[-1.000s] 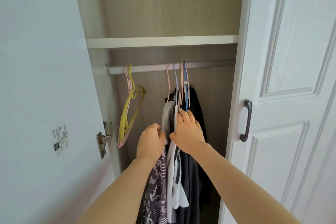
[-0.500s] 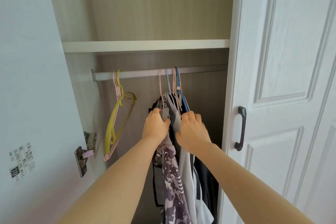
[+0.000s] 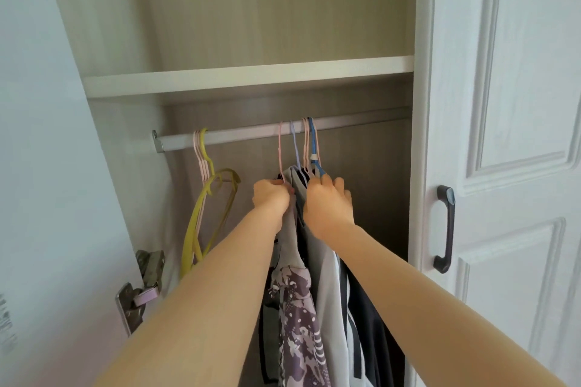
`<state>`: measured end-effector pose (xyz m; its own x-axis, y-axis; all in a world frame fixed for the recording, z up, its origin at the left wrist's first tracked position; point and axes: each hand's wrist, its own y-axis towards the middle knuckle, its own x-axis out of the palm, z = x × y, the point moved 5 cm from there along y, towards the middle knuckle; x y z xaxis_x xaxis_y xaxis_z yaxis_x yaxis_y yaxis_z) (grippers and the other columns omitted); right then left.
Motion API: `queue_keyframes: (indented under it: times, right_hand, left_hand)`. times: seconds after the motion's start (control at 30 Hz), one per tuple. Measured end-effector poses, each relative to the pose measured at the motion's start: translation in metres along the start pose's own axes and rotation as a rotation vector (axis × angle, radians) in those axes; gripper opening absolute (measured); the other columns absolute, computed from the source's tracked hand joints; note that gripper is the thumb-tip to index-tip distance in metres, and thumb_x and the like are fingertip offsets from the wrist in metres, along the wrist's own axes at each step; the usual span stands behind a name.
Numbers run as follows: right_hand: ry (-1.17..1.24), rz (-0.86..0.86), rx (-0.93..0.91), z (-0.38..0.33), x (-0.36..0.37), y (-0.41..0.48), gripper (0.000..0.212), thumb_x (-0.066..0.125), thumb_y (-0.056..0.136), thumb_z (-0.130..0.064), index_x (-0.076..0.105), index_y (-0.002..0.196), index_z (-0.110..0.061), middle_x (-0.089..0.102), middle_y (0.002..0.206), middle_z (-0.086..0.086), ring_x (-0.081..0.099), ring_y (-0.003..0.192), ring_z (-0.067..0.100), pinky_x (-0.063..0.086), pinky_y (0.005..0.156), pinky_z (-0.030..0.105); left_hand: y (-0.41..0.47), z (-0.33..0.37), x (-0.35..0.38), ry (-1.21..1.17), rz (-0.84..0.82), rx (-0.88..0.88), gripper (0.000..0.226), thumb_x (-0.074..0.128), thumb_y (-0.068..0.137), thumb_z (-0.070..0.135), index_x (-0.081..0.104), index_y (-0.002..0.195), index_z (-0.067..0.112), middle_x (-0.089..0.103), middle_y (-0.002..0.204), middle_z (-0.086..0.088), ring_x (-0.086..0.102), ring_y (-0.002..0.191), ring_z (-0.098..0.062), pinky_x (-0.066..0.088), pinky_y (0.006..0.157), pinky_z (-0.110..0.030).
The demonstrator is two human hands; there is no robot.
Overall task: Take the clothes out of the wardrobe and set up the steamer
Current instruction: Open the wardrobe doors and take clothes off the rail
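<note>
Two hands, gripping clothes, below rail

left hand and right hand moved up the clothes, now gripping them at the hangers, near the rail

The shelf lies above the rail. Hangers hang at the rail's left end, clothes at mid-rail. The door stands right of the rail.

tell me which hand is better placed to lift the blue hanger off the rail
Right, probably. The right hand grips the blue hanger just below its hook; the left hand grips clothes at the pink hanger, further left on the rail.
</note>
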<state>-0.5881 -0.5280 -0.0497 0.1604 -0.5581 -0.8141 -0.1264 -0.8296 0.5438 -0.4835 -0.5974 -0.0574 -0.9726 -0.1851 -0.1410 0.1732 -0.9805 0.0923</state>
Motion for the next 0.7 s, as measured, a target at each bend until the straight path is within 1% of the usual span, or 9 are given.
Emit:
queue_keyframes:
  times: [0.03,0.1,0.13,0.2,0.27,0.37,0.4,0.53,0.7]
  right_hand:
    - [0.000,0.000,0.025,-0.002,0.001,0.000,0.036,0.057,0.089,-0.014,0.049,0.122,-0.004,0.050,0.126,0.015,0.043,0.117,0.033,0.041,0.093,0.042]
    - [0.002,0.006,0.081,-0.004,0.003,-0.002,0.033,0.057,0.088,-0.013,0.051,0.119,-0.004,0.052,0.123,0.015,0.044,0.116,0.032,0.040,0.093,0.045]
    - [0.006,0.007,0.105,-0.005,0.004,-0.003,0.032,0.058,0.088,-0.013,0.052,0.118,-0.005,0.053,0.122,0.014,0.044,0.116,0.032,0.040,0.092,0.045]
    - [0.031,0.008,0.147,-0.005,0.005,-0.003,0.031,0.059,0.088,-0.013,0.052,0.117,-0.006,0.053,0.120,0.014,0.043,0.115,0.031,0.040,0.091,0.045]
    - [0.125,0.008,0.207,-0.004,0.000,0.001,0.032,0.059,0.088,-0.013,0.052,0.118,-0.006,0.052,0.120,0.013,0.041,0.117,0.032,0.039,0.092,0.046]
    - [0.291,0.017,0.256,-0.008,-0.017,0.011,0.036,0.056,0.089,-0.013,0.051,0.124,-0.006,0.051,0.121,0.013,0.038,0.119,0.032,0.038,0.095,0.048]
    - [0.305,0.026,0.240,-0.012,-0.022,0.013,0.035,0.055,0.089,-0.012,0.051,0.124,-0.006,0.051,0.121,0.013,0.038,0.119,0.032,0.038,0.095,0.048]
    - [0.334,0.061,0.177,-0.023,-0.035,0.010,0.029,0.053,0.089,-0.008,0.053,0.117,-0.003,0.052,0.122,0.015,0.041,0.116,0.033,0.042,0.097,0.046]
    - [0.445,0.058,0.194,-0.030,-0.038,-0.005,0.031,0.053,0.087,-0.005,0.053,0.118,0.000,0.053,0.123,0.018,0.044,0.117,0.035,0.041,0.100,0.044]
  left_hand:
    - [-0.001,0.000,0.000,-0.071,0.005,-0.065,0.009,0.061,0.088,0.006,0.068,0.084,0.002,0.063,0.079,-0.010,0.057,0.073,-0.026,0.047,0.072,-0.031]
    - [0.000,0.000,0.000,-0.152,0.019,-0.161,0.025,0.062,0.090,0.011,0.060,0.066,0.005,0.058,0.058,-0.006,0.048,0.058,-0.020,0.042,0.065,-0.028]
    - [-0.001,0.001,0.000,-0.165,0.017,-0.190,0.025,0.063,0.090,0.012,0.059,0.066,0.005,0.055,0.046,-0.004,0.045,0.055,-0.018,0.040,0.060,-0.026]
    - [-0.004,0.006,-0.002,-0.139,0.004,-0.221,0.012,0.063,0.091,0.014,0.067,0.088,0.004,0.049,0.031,0.001,0.042,0.054,-0.015,0.035,0.048,-0.025]
    - [-0.001,0.009,-0.006,-0.102,-0.005,-0.198,0.024,0.060,0.093,0.015,0.065,0.112,0.002,0.059,0.052,-0.007,0.042,0.055,-0.014,0.032,0.045,-0.024]
    - [0.006,0.018,-0.015,-0.102,0.029,-0.078,0.028,0.056,0.094,0.008,0.062,0.120,-0.002,0.066,0.108,-0.020,0.046,0.062,-0.014,0.040,0.058,-0.022]
    - [0.006,0.021,-0.019,-0.118,0.056,-0.071,0.027,0.056,0.093,0.008,0.063,0.118,-0.001,0.066,0.109,-0.020,0.046,0.060,-0.014,0.041,0.058,-0.022]
    - [-0.002,0.033,-0.029,-0.143,0.076,-0.058,0.024,0.057,0.093,0.011,0.066,0.115,0.004,0.055,0.067,-0.002,0.046,0.055,-0.012,0.034,0.043,-0.021]
    - [-0.028,0.027,-0.035,-0.243,0.093,0.027,0.017,0.053,0.095,0.010,0.069,0.100,0.007,0.057,0.069,0.001,0.050,0.062,-0.010,0.040,0.053,-0.020]
